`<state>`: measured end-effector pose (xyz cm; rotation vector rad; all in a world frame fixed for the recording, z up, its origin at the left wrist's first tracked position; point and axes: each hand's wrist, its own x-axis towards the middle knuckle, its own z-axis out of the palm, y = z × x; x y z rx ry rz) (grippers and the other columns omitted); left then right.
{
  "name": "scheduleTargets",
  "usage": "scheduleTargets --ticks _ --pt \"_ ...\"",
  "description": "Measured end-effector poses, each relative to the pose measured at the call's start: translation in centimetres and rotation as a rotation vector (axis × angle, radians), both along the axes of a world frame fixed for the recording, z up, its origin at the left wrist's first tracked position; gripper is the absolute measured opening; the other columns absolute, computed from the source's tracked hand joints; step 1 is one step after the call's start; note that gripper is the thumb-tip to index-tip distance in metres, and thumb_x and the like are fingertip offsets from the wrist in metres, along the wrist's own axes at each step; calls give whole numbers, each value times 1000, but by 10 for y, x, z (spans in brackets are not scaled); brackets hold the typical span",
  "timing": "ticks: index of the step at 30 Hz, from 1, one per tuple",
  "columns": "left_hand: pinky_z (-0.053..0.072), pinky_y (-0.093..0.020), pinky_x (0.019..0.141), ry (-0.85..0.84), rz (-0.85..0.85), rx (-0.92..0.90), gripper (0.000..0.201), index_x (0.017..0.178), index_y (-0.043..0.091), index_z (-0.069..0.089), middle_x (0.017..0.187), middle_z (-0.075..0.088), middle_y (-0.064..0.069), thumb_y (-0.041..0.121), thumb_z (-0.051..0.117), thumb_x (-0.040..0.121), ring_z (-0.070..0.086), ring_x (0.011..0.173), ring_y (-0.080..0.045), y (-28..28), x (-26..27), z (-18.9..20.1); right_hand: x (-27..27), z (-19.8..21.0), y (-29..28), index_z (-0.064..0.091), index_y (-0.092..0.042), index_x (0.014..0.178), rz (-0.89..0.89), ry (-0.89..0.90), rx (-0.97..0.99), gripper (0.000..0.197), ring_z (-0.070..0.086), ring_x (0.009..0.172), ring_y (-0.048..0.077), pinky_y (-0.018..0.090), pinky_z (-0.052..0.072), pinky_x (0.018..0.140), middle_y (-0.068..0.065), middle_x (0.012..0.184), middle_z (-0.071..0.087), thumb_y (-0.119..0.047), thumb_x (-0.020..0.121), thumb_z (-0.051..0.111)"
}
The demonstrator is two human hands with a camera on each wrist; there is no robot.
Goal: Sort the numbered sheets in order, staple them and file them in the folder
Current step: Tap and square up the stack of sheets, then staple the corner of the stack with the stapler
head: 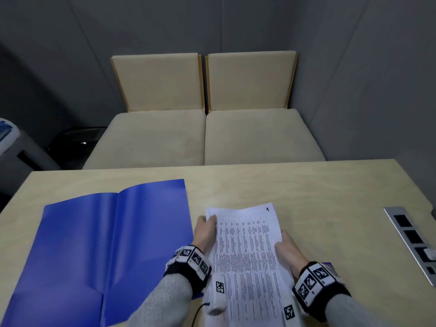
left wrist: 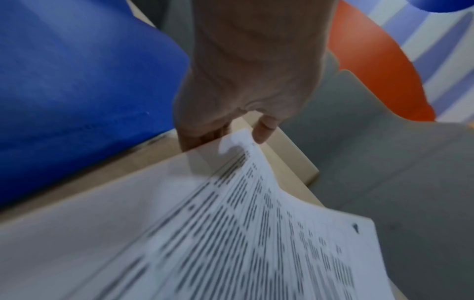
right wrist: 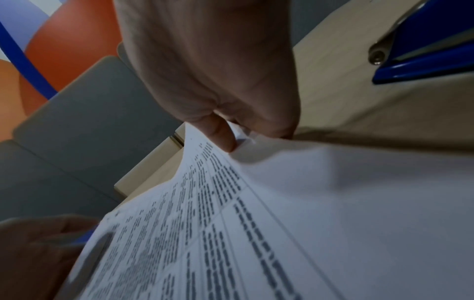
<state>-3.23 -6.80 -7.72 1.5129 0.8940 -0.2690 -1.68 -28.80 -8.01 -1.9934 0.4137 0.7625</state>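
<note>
Sheets: a stack of white sheets with rows of small print is held over the near edge of the desk, in the middle. The top sheet has a small dark number in its far right corner, too blurry to read.
Left hand: the left hand pinches the far left corner of the sheets, thumb on top and fingers curled under the edge.
Right hand: the right hand grips the right edge of the sheets, thumb on top, fingers tucked below. The paper crumples a little there.
Wrists: both wrists wear black bands with black and white square marks, and grey sleeves.
Stapler: a blue stapler sits on the desk just beside the right hand, by the near edge.
Folder: a blue folder lies open and flat on the left side of the desk, just beside the left hand.
Socket strip: a silver strip with dark holes is set into the right edge of the desk.
Seats: two tan cushioned seats stand past the far edge, against a grey wall.
</note>
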Motion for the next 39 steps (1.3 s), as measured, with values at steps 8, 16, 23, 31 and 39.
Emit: scheduleTargets --ticks 8,16,23,31,39 --pt "25 -44 116 -91 -23 62 58 150 8 15 157 21 -7 30 37 101 24 143 -25 2 12 -2 11 -14 -1 44 -9 123 86 29 -52 40 54 100 23 35 45 89 5 114 58 -10 84 36" --pt "34 -47 110 -114 7 156 48 142 7 35 145 43 -8 29 40 99 40 133 -29 1 14 -16 9 -12 7 42 -12 132 26 -46 -117 38 53 109 26 32 41 92 8 127 54 -16 95 33" --pt "41 -36 65 -73 79 55 34 96 9 52 91 57 -17 34 39 78 56 76 -33 -5 -7 -31 8 -12 7 46 -12 126 25 -64 -157 33 55 101 27 33 44 88 10 123 58 -14 95 33" --pt "49 -46 89 -82 -10 288 20 102 8 52 100 63 -14 19 37 97 60 93 -32 -6 -6 -24 8 11 -2 39 -11 127 152 -31 -233 36 53 105 26 34 43 92 9 125 55 -23 93 41" --pt "47 -40 81 -91 -62 363 23 104 1 51 98 60 -19 15 36 96 58 92 -35 -6 -7 -24 -16 35 -83 28 -16 130 467 143 -920 66 49 115 29 43 46 92 10 127 42 -29 74 61"
